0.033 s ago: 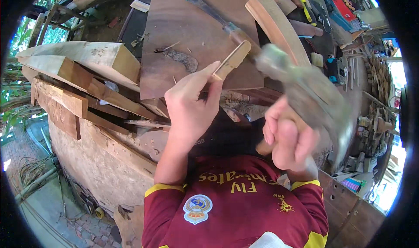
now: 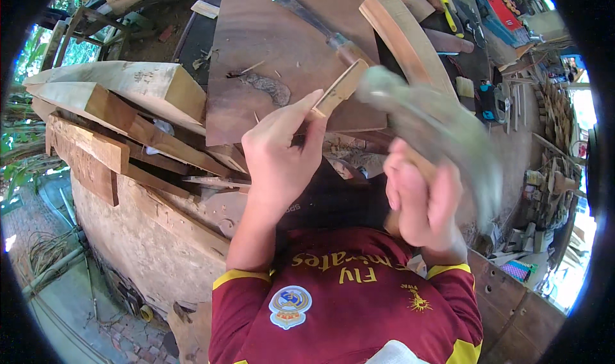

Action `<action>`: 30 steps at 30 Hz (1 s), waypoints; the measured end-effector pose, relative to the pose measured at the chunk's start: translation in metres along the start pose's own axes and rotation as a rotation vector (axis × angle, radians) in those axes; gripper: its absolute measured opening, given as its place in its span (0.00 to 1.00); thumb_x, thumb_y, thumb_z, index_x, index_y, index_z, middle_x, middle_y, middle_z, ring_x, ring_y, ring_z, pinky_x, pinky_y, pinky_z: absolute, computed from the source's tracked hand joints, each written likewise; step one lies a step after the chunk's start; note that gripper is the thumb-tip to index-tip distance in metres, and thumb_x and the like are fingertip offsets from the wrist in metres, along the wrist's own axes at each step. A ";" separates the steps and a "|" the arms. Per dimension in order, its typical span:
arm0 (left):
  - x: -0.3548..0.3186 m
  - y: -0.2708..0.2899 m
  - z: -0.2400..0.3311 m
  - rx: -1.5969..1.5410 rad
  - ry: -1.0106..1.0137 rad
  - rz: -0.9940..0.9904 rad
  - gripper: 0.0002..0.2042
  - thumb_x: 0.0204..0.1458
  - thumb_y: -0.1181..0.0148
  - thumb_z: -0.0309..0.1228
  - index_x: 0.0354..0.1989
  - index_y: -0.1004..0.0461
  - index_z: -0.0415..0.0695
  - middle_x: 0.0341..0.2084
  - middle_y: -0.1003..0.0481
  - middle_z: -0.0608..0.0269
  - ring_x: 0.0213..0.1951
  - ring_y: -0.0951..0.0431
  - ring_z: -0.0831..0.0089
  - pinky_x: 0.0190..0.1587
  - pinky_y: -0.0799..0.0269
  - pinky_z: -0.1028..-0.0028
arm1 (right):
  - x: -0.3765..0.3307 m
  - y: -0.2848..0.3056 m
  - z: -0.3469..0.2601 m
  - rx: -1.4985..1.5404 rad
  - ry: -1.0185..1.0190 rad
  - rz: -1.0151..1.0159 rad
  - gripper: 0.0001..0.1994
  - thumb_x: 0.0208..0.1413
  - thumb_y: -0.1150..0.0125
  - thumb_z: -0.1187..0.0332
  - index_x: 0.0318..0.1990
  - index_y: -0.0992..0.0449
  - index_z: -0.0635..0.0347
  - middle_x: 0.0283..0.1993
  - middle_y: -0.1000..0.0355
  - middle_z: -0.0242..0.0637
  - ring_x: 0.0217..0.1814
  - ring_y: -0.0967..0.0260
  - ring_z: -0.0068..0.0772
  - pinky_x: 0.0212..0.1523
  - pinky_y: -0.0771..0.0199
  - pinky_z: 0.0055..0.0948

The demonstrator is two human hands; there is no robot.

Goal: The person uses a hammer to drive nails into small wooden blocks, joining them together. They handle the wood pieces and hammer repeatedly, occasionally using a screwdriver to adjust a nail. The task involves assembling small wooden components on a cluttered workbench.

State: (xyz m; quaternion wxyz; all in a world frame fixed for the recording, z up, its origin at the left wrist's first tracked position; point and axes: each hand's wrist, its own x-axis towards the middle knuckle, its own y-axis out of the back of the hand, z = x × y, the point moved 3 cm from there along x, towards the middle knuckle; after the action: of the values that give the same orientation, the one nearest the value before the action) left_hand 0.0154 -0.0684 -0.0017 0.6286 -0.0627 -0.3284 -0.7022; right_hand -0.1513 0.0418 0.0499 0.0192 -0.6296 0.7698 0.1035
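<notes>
The left hand (image 2: 282, 152) pinches a thin wooden stick (image 2: 338, 90) between thumb and fingers, closed on its lower end; the stick angles up over the dark slab (image 2: 269, 37) on the counter (image 2: 147, 236). The right hand (image 2: 423, 200) is wrapped fully around the handle of a mallet (image 2: 435, 120), whose head is motion-blurred beside the stick's top. The stick looks light, stiff and prone to splitting; grip it low, clear of the struck end. A chisel (image 2: 320, 24) lies on the slab.

two hands (image 2: 282, 152), one chisel (image 2: 320, 27), one mallet (image 2: 435, 120), one dark board (image 2: 269, 43).
</notes>
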 end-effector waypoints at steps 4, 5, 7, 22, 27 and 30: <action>0.000 0.000 0.000 0.003 -0.008 0.010 0.14 0.45 0.34 0.19 0.43 0.19 0.40 0.26 0.20 0.56 0.27 0.19 0.64 0.31 0.25 0.72 | -0.001 -0.003 -0.004 -0.015 -0.025 0.011 0.15 0.69 0.51 0.61 0.48 0.34 0.67 0.25 0.37 0.29 0.17 0.44 0.14 0.17 0.42 0.16; 0.000 0.000 0.001 0.010 -0.023 0.020 0.14 0.45 0.34 0.19 0.43 0.18 0.40 0.27 0.20 0.56 0.27 0.19 0.64 0.31 0.25 0.72 | -0.002 -0.002 -0.004 -0.001 -0.031 0.024 0.15 0.69 0.51 0.61 0.48 0.34 0.67 0.25 0.37 0.29 0.17 0.44 0.13 0.17 0.43 0.16; 0.000 -0.001 0.001 0.117 -0.133 0.116 0.15 0.43 0.33 0.19 0.43 0.18 0.41 0.30 0.19 0.56 0.30 0.19 0.63 0.33 0.25 0.71 | -0.005 0.000 0.001 0.060 -0.055 0.035 0.14 0.69 0.51 0.61 0.49 0.34 0.66 0.25 0.38 0.29 0.16 0.44 0.14 0.16 0.43 0.16; 0.018 0.021 0.010 0.256 -0.139 -0.256 0.36 0.32 0.22 0.37 0.56 0.25 0.45 0.53 0.24 0.57 0.54 0.28 0.57 0.59 0.38 0.60 | -0.015 0.013 -0.007 0.080 0.183 0.173 0.21 0.68 0.51 0.54 0.49 0.34 0.70 0.26 0.37 0.35 0.17 0.42 0.18 0.17 0.40 0.17; 0.015 0.011 0.006 0.335 -0.113 -0.220 0.42 0.33 0.22 0.45 0.61 0.30 0.45 0.49 0.24 0.57 0.53 0.28 0.57 0.59 0.40 0.60 | -0.008 0.003 0.001 0.019 0.246 0.082 0.21 0.68 0.51 0.55 0.49 0.33 0.70 0.27 0.37 0.36 0.20 0.41 0.18 0.20 0.39 0.17; 0.013 0.011 0.003 0.333 -0.128 -0.217 0.42 0.33 0.22 0.44 0.61 0.30 0.44 0.48 0.24 0.56 0.52 0.28 0.57 0.58 0.39 0.61 | 0.007 -0.005 0.013 -0.065 0.108 -0.038 0.15 0.69 0.51 0.62 0.49 0.33 0.68 0.27 0.36 0.32 0.20 0.42 0.15 0.19 0.42 0.16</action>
State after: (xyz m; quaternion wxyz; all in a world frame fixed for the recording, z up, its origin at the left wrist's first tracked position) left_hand 0.0223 -0.0779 0.0115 0.5286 0.0333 -0.4841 -0.6965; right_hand -0.1493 0.0360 0.0353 -0.0409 -0.6491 0.7537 0.0941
